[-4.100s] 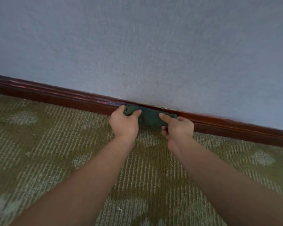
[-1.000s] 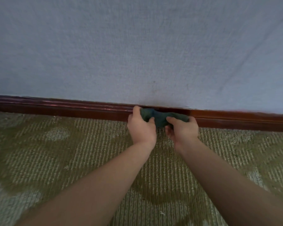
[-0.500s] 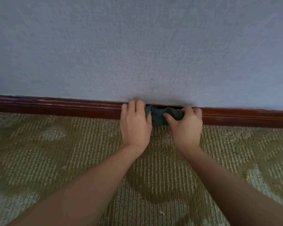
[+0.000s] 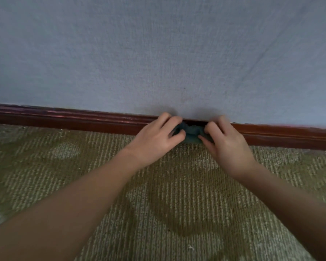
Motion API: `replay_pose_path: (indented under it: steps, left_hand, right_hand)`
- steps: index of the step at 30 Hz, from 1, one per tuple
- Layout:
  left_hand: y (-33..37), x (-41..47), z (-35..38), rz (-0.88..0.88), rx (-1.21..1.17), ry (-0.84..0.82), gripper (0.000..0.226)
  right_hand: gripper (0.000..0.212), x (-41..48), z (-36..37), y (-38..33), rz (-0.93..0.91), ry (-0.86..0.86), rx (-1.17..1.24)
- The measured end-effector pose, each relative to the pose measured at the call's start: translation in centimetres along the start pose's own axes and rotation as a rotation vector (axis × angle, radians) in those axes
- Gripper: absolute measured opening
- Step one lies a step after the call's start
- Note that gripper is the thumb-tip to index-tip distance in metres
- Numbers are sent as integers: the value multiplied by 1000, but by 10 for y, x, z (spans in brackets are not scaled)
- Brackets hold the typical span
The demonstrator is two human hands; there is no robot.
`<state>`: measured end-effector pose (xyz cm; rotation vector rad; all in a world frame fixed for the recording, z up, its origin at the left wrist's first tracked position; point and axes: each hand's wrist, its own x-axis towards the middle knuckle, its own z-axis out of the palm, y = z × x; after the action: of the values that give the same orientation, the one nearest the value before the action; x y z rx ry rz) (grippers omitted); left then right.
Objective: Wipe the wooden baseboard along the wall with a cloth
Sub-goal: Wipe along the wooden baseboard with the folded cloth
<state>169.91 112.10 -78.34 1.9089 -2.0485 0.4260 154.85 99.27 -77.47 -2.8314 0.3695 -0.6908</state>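
A pale grey-blue wall [image 4: 158, 53] fills the upper half of the view, and a patterned olive carpet [image 4: 177, 213] covers the floor below it. Between them the dark red wooden baseboard [image 4: 83, 123] runs from the left edge to the right edge. The left hand [image 4: 156, 140] and the right hand [image 4: 228, 146] are close together at the board, and each pinches one end of the dark green cloth [image 4: 192, 131] with curled fingers and thumb. The cloth is bunched between the hands and touches the front of the board, just above the carpet. To wipe well, I think it is better to spread the cloth wider, so more fabric lies on the wood. It should also be pressed on the top ledge, where dust probably collects. Then both hands can slide together along the board with even pressure, without rubbing the wall.
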Motion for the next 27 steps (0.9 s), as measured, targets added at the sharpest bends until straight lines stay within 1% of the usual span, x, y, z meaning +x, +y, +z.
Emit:
replay_pose_path:
  steps: [1,3,4,6,8,10,11,12,14,18,22,27]
  left_hand:
    - [-2,0,1,21,6,4,17]
    - [-3,-2,6,54,21,12,14]
    - [-2,-5,9,71,30,8,14]
    - [0,-12,12,77,51,-13,21]
    - [3,-18,14,44,71,-42,27]
    - [8,-16,14,19,90,-41,24]
    - [10,-13,14,9,94,-29,18]
    - [12,-9,13,-3,91,-7,17]
    - [11,-3,9,0,97,48,26]
    - [6,-5,11,36,98,121,22]
    - [2,-5,13,39,95,132,17]
    - [2,-6,13,-19,48,139,22]
  right_hand:
    - [22,2,0,0,-13,-19,-59]
    - [33,5,3,-5,-44,-51,-149]
    - [39,5,4,-7,-75,-66,-173]
    - [44,4,6,-7,-140,-80,-180]
    - [45,2,6,-1,-174,-87,-165]
    - [42,0,8,3,-179,-93,-155]
    - [39,-1,9,4,-169,-90,-148]
    - [35,-3,10,4,-158,-84,-138]
    - [29,-6,11,5,-152,-75,-115]
    - [34,-4,9,11,-185,-100,-119]
    - [36,-4,14,6,-197,-57,-154]
    - [27,-4,17,3,-148,-9,-141]
